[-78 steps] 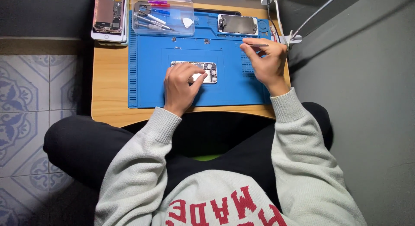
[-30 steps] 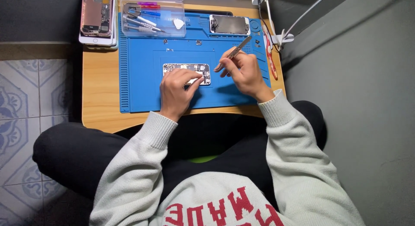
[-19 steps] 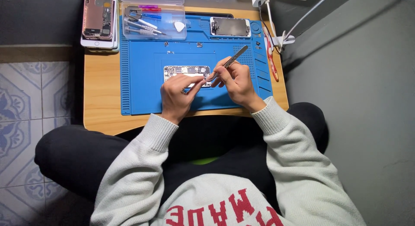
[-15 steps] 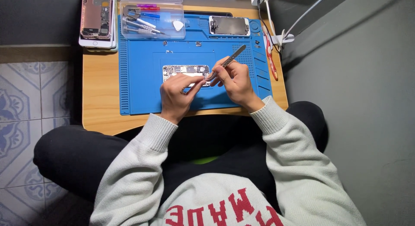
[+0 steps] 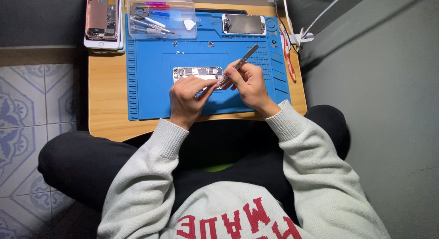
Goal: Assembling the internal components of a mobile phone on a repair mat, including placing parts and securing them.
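An opened phone body (image 5: 194, 73) with exposed parts lies in the middle of a blue work mat (image 5: 155, 92). My left hand (image 5: 185, 99) rests on the phone's near edge, fingers pressing on it. My right hand (image 5: 249, 83) holds metal tweezers (image 5: 240, 63) whose tips touch the phone's right end. The tweezers' rear end points up and to the right.
The mat covers a small wooden table (image 5: 107, 106). A clear tool box (image 5: 161, 20) with small tools sits at the back. A stack of phones (image 5: 103, 17) is at the back left, another phone part (image 5: 243, 24) at the back right. Red-handled scissors (image 5: 288, 58) lie on the right edge.
My right hand came from the mat's right edge to the phone with the tweezers, and the tips now touch its right end. My left hand stayed on the phone.
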